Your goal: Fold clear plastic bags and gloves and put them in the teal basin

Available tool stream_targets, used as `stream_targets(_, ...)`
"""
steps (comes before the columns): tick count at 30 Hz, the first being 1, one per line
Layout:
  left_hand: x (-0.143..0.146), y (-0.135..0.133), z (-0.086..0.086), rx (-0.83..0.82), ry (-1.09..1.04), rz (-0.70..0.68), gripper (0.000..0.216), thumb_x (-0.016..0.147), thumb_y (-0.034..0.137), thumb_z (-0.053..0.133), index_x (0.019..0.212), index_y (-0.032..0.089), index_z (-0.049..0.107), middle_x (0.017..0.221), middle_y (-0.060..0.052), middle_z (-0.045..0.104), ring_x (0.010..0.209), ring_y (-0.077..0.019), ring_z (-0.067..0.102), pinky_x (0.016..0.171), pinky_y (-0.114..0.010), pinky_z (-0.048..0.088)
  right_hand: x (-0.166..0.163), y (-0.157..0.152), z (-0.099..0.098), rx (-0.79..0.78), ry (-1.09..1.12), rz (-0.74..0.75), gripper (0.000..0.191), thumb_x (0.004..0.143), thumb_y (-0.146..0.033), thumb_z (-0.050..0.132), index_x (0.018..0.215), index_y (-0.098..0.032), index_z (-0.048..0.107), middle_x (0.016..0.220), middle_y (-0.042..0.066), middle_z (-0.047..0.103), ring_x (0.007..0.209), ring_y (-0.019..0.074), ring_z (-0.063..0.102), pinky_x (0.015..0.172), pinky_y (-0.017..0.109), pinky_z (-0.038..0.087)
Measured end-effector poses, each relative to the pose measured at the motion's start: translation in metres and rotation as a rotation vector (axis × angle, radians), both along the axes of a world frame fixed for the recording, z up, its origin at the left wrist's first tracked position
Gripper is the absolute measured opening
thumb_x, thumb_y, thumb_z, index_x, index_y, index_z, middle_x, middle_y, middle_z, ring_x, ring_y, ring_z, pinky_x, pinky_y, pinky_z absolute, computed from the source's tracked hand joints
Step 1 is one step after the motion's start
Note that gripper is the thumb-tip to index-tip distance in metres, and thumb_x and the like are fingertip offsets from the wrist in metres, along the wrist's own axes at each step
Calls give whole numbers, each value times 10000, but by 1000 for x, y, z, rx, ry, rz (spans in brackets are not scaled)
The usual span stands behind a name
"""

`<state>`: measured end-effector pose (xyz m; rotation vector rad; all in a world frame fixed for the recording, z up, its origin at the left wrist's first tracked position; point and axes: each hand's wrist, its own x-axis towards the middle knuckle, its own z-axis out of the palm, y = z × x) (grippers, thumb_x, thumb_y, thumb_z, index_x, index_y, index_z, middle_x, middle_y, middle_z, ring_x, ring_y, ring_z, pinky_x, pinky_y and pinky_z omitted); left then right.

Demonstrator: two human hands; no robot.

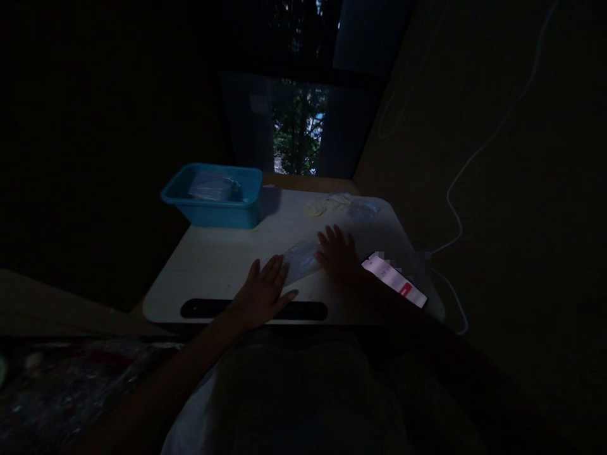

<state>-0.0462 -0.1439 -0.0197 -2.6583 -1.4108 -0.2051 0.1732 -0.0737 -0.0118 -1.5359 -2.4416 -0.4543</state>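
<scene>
A clear plastic bag (pixel 301 260) lies flat on the white table (pixel 213 265), between my two hands. My left hand (pixel 262 291) rests at its left edge, fingers stretched out and thumb apart, over the dark slot near the table's front. At the bag's right edge my right hand (pixel 337 253) lies palm down with its fingers spread. Neither hand is wrapped round anything. The dim light hides whether something thin is inside the bag.
A blue plastic basin (pixel 222 215) with clear-wrapped packs (pixel 211 186) stands at the back left. Behind my hands lie a crumpled pale cloth-like thing (pixel 327 203) and crumpled clear plastic (pixel 363 210). A lit phone (pixel 396 281) lies right, near a white cable (pixel 459 221).
</scene>
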Motion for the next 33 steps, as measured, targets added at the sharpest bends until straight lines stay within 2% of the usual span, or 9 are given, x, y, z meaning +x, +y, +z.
stream_targets(4, 0, 0, 0, 10, -11, -8, 649, 863, 520, 190, 1315, 69, 305, 1374, -214, 307, 1294, -298, 223, 1003, -527, 175, 6, -13, 2, -19, -13, 22, 472, 886, -385, 270, 1277, -150, 391, 1375, 143, 341, 1289, 283, 228, 993, 516, 185)
stream_targets(8, 1, 0, 0, 21, -30, -13, 639, 866, 508, 200, 1308, 58, 303, 1372, -230, 300, 1284, -307, 244, 994, -532, 194, 6, -34, -3, -24, -4, 96, 431, 877, -368, 321, 1263, -196, 407, 1377, 127, 336, 1290, 290, 214, 979, 515, 198)
stream_targets(11, 1, 0, 0, 24, -65, -15, 614, 867, 494, 229, 1307, 71, 297, 1365, -225, 316, 1277, -306, 261, 992, -536, 204, -1, -47, -3, -15, 56, 182, 395, 863, -345, 367, 1208, -180, 467, 1352, 127, 366, 1273, 285, 231, 981, 492, 196)
stream_targets(17, -3, 0, 4, 18, -272, -30, 537, 878, 378, 295, 1322, 81, 241, 1351, -217, 341, 1238, -282, 333, 965, -490, 301, -20, -56, 5, -6, 161, 394, 188, 793, -245, 526, 955, -209, 613, 1056, 58, 594, 1036, 213, 437, 933, 418, 229)
stream_targets(21, -9, 1, 6, -26, -468, -79, 459, 848, 229, 333, 1290, 111, 299, 1271, -168, 447, 1160, -246, 425, 935, -434, 373, -29, -52, 3, 18, 140, 511, 103, 800, -227, 536, 837, -217, 631, 903, 19, 634, 915, 182, 459, 861, 386, 246)
stream_targets(25, -14, 1, 6, -94, -561, -84, 430, 802, 147, 331, 1230, 126, 371, 1187, -132, 508, 1092, -210, 477, 908, -394, 414, -32, -48, 1, 38, 118, 534, 107, 806, -190, 522, 768, -189, 622, 860, 18, 635, 878, 172, 453, 815, 353, 257)
stream_targets(30, -14, 0, 6, -8, -580, -68, 454, 810, 223, 408, 1253, 148, 339, 1211, -126, 470, 1122, -225, 432, 925, -403, 395, -26, -51, 7, 26, 218, 540, 107, 804, -173, 518, 810, -191, 623, 861, 17, 630, 831, 158, 451, 743, 313, 282)
stream_targets(33, -13, 1, 7, 85, -540, -125, 540, 773, 283, 506, 1266, 158, 325, 1246, -135, 435, 1146, -256, 391, 930, -434, 376, -24, -58, 11, 8, 325, 563, 130, 818, -171, 493, 810, -189, 621, 857, 17, 626, 813, 147, 456, 735, 293, 302)
